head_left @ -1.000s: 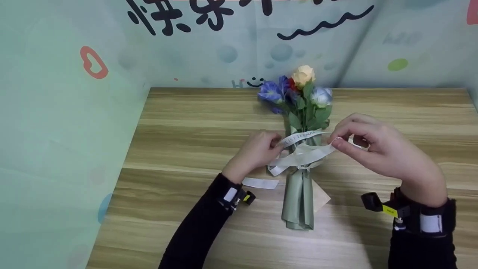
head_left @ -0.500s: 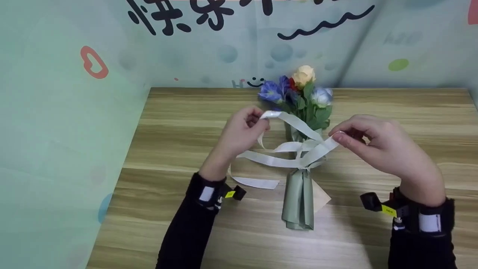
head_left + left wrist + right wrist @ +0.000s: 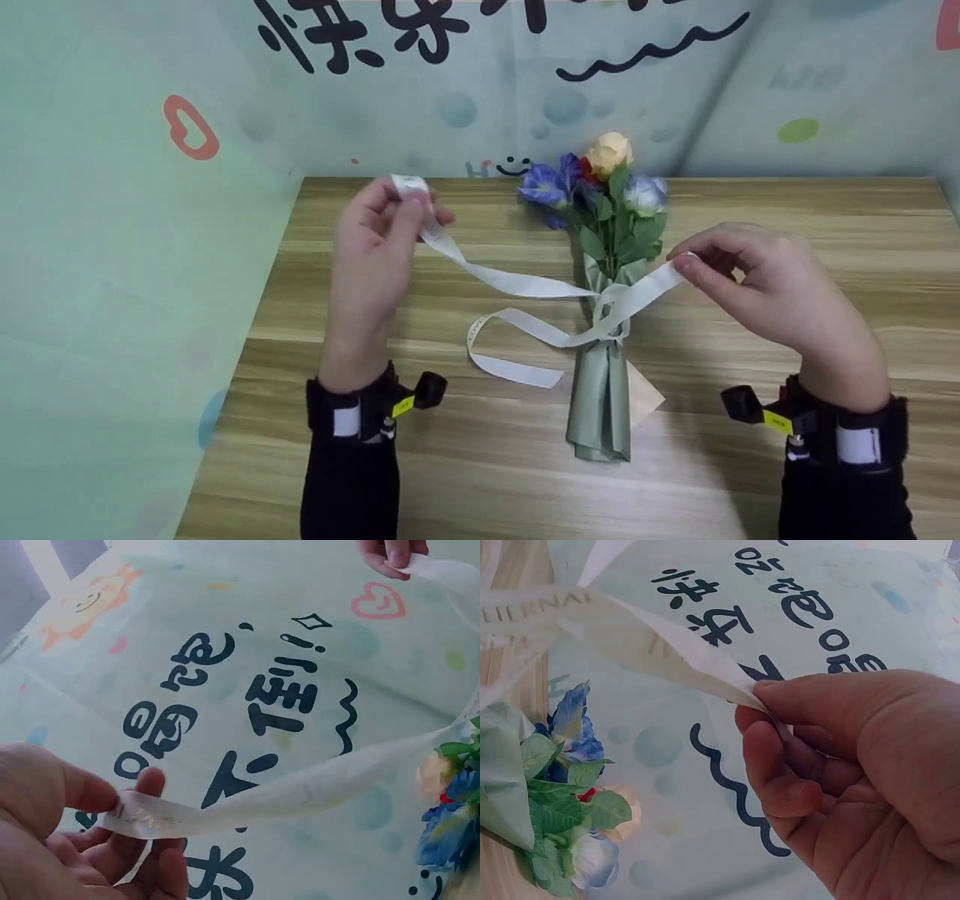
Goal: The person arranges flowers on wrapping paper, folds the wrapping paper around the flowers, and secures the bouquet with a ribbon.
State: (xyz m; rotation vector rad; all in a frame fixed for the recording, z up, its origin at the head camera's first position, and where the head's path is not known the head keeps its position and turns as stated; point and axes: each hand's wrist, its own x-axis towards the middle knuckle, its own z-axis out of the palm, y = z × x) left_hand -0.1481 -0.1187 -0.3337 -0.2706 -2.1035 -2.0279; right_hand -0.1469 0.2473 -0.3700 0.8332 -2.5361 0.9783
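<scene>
A bouquet of flowers (image 3: pixel 619 199) in green wrapping paper (image 3: pixel 600 405) lies on the wooden table, blooms toward the wall. Round its middle passes a white printed ribbon (image 3: pixel 525 283), crossed and looped over the front of the wrap. My left hand (image 3: pixel 379 247) pinches one length of it between thumb and fingers, well to the left and raised. The right hand (image 3: pixel 757 289) pinches another part at the right of the bouquet. Both lengths stretch between the hands and the crossing, as the left wrist view also shows. One loose ribbon tail (image 3: pixel 517 371) curls on the table.
Beneath the wrap, a beige paper corner (image 3: pixel 645 397) sticks out to the right. The wooden table (image 3: pixel 300 442) ends at a pale green printed backdrop (image 3: pixel 420 127) behind and on the left.
My left hand has moved from beside the bouquet far to the left and upward, drawing its ribbon length out. The right hand stays nearly in place, slightly higher, still pinching.
</scene>
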